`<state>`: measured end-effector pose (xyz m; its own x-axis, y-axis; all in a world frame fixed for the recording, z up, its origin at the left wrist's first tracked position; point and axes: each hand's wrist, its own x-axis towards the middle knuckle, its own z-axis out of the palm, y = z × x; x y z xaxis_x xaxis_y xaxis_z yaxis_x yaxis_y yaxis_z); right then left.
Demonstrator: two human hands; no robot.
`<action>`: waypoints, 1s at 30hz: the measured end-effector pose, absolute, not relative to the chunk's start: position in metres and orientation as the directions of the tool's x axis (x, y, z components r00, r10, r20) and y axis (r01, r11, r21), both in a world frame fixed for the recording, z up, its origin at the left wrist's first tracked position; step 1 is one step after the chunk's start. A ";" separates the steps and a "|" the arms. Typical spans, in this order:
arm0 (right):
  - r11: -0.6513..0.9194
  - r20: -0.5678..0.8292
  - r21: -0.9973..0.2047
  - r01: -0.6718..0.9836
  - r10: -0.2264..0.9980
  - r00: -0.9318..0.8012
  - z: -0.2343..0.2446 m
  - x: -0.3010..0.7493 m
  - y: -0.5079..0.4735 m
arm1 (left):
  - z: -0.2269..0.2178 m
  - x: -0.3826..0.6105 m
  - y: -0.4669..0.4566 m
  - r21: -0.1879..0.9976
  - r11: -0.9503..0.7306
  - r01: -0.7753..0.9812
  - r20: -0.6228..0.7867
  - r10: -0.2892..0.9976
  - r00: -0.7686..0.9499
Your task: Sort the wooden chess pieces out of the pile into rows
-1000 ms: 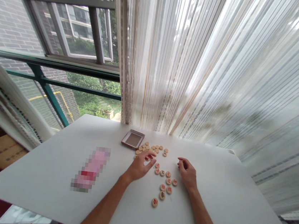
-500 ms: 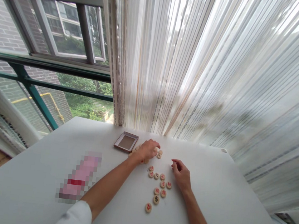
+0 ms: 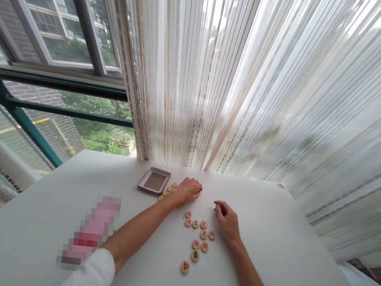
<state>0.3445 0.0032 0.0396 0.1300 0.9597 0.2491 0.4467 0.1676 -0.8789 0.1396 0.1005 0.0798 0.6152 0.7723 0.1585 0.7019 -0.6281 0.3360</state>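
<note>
On a white table (image 3: 268, 243), my left hand (image 3: 188, 191) reaches forward with its fingers curled over a pile of round wooden game pieces (image 3: 167, 191), most of them blank side up; what the fingers hold is hidden. Nearer me lies a loose group of face-up pieces (image 3: 198, 236) with red and black characters. My right hand (image 3: 226, 220) rests on the table just right of that group, fingers loosely curled, thumb and forefinger close together; nothing shows in it.
A small brown square tray (image 3: 154, 180) sits beside the pile at the far edge. A pink blurred object (image 3: 89, 232) lies at the left. Sheer striped curtains (image 3: 252, 85) hang behind the table, and a window (image 3: 49, 53) with green rails shows left.
My left hand has moved forward from beside the face-up pieces onto the far pile and closed over it. The right hand has barely moved. The camera view shifted slightly.
</note>
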 end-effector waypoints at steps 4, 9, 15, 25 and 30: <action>0.161 0.241 -0.878 0.451 0.963 0.124 0.040 0.343 0.003 | 0.084 0.136 0.100 0.392 -0.636 0.665 0.203 0.764 0.613; 0.161 0.243 -0.869 0.469 0.963 0.120 0.040 0.343 0.002 | 0.094 0.129 0.083 0.854 -0.440 0.279 0.270 0.832 0.485; 0.156 0.237 -0.865 0.477 0.965 0.113 0.038 0.345 0.003 | 0.093 0.099 0.045 0.977 0.007 -0.214 0.096 0.877 0.471; 0.124 0.212 -0.860 0.495 0.969 0.125 0.037 0.345 0.003 | 0.079 0.071 0.005 0.894 0.165 -0.417 0.037 0.899 0.436; 0.114 0.204 -0.859 0.500 0.970 0.129 0.037 0.345 0.003 | 0.064 0.064 -0.010 0.872 0.226 -0.435 -0.026 0.907 0.419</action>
